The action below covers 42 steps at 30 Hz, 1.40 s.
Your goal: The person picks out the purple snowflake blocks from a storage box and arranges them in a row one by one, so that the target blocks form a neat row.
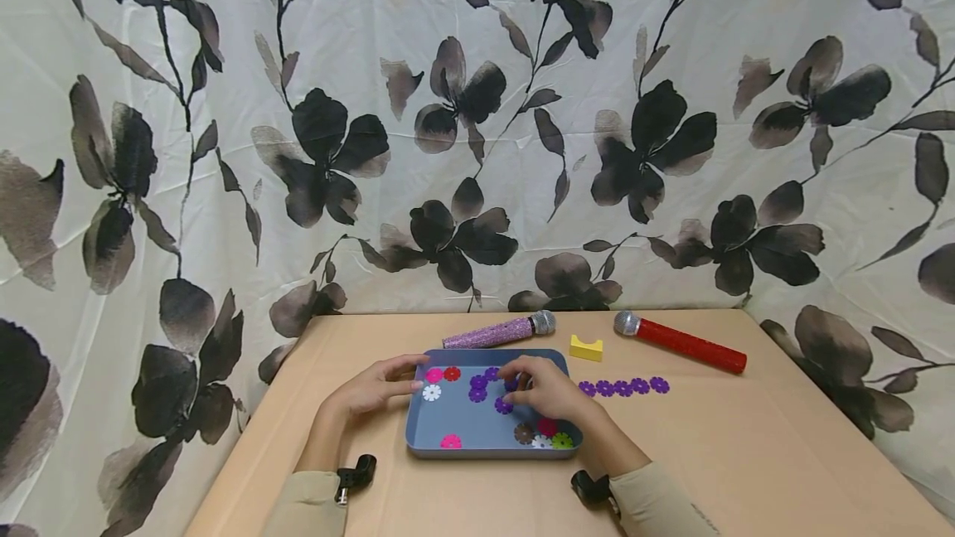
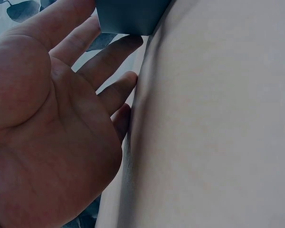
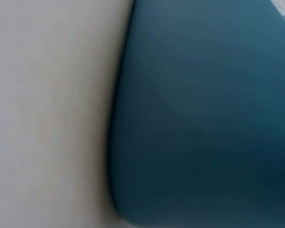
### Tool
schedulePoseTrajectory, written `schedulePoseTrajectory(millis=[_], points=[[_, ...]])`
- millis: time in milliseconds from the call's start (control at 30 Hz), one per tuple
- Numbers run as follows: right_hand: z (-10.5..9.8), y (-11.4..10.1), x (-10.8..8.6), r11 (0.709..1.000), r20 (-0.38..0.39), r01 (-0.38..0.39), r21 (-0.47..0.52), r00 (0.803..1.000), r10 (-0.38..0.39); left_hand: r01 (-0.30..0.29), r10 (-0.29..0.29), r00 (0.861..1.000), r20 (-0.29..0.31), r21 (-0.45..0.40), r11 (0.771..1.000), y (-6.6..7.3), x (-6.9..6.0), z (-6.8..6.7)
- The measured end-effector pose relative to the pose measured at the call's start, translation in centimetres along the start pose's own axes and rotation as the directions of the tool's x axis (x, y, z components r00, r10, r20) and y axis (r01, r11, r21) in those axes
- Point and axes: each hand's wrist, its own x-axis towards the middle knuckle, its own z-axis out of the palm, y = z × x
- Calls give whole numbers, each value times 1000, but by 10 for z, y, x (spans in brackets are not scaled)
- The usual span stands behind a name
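Observation:
A shallow blue-grey tray (image 1: 492, 442) lies on the table with small flower-shaped discs in it. My left hand (image 1: 376, 388) touches the tray's left rim, its thumb over the edge; in the left wrist view the fingers of this left hand (image 2: 61, 104) extend loosely by the tray wall (image 2: 128, 16). Inside the tray, my right hand (image 1: 548, 388) bends its fingers over purple flower discs (image 1: 477, 394). One purple disc (image 1: 511, 385) shows between its thumb and fingers; whether it is pinched is unclear. Only the tray's outer wall (image 3: 204, 114) fills the right wrist view, without the hand.
Pink (image 1: 434, 374), red (image 1: 452, 373) and white discs (image 1: 431, 392) lie at the tray's left; brown (image 1: 525, 433) and green ones (image 1: 562, 440) at its right front. Beyond are a row of purple discs (image 1: 622, 388), a yellow block (image 1: 585, 349), a glittery purple microphone (image 1: 492, 333) and a red microphone (image 1: 686, 344).

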Motion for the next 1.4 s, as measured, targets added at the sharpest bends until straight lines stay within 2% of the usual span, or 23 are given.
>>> schedulePoseTrajectory(millis=[267, 500, 1100, 1400], points=[[7, -1, -2, 998, 55, 2, -56, 998, 2, 7, -7, 1000, -2, -3, 1000, 0, 0, 1], [12, 0, -2, 991, 103, 68, -118, 993, -56, -4, 4, 1000, -4, 11, 1000, 0, -1, 1], [11, -3, -1, 990, 127, 55, -130, 991, -39, 7, -7, 1000, -2, -3, 1000, 1, -2, 0], [10, -2, -2, 993, 135, 39, -111, 991, -23, -9, 9, 1000, 14, -5, 1000, 2, 0, 0]])
